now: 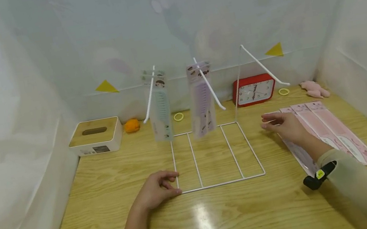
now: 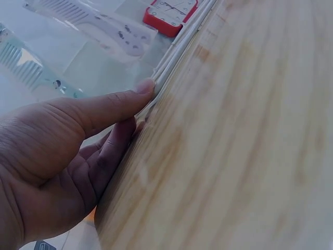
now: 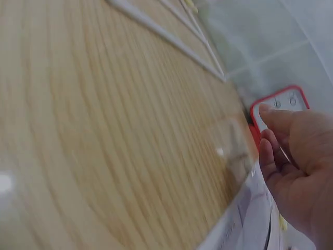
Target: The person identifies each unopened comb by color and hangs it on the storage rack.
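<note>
A white wire display rack [image 1: 222, 183] stands on the table, its three prongs sloping toward me. My left hand [image 1: 156, 191] grips the near left corner of its base, thumb on the wire [image 2: 165, 78]. A packaged green comb [image 1: 162, 106] hangs on the left prong. On the middle prong hangs a packaged purple comb [image 1: 201, 99]; the right prong [image 1: 263, 63] carries nothing. My right hand [image 1: 287, 127] hovers by the left edge of several pink packages [image 1: 335, 128], fingers loosely bent. Between its thumb and fingers [image 3: 268, 151] nothing shows in the right wrist view.
Behind the rack's right side stands a red clock [image 1: 254, 89]. A tissue box [image 1: 97, 136] and a small orange object [image 1: 132, 125] are at the back left. Two yellow rings [image 1: 178, 117] and a pink plush toy [image 1: 314, 89] lie along the back. White sheeting [image 1: 4, 121] encloses the table.
</note>
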Tool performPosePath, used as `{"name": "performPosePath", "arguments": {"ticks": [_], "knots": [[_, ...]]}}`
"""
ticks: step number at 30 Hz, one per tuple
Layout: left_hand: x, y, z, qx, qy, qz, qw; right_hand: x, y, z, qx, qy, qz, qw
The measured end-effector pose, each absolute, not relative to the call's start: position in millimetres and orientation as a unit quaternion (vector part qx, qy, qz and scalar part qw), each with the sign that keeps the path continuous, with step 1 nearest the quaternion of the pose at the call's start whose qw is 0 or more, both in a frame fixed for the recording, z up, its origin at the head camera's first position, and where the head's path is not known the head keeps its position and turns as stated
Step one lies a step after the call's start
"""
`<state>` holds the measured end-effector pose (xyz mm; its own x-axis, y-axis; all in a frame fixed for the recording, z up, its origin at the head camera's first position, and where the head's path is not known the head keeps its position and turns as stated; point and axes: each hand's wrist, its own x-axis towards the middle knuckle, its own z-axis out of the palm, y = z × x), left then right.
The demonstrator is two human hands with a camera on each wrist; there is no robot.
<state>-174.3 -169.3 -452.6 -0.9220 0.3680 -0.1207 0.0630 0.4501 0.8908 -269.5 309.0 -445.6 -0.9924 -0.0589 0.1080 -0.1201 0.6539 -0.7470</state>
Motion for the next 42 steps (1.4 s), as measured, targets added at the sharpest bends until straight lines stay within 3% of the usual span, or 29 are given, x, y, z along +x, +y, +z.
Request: {"name": "performPosePath", "arguments": {"ticks": [10, 19, 24, 34, 42], "knots": [[-173.9, -170.0, -453.2, 0.130, 0.836, 0.511, 0.152, -290.4, 346.4, -448.1, 0.092, -0.929, 0.356, 0.048], [-172.9, -169.1, -451.3, 0.131, 0.832, 0.516, 0.154, -306.0, 358.5, -438.3, 0.068, -0.944, 0.316, -0.065], [-173.1, -169.4, -451.9, 0.126, 0.832, 0.517, 0.156, -312.2, 362.0, -437.9, 0.063, -0.951, 0.287, -0.094], [-175.0, -170.4, -452.4, 0.123, 0.833, 0.519, 0.150, -308.6, 347.1, -441.6, 0.015, -0.938, 0.342, -0.055], [-173.9, -169.7, -454.7, 0.123, 0.834, 0.517, 0.150, -279.0, 337.8, -431.8, -0.065, -0.888, 0.455, 0.006]]}}
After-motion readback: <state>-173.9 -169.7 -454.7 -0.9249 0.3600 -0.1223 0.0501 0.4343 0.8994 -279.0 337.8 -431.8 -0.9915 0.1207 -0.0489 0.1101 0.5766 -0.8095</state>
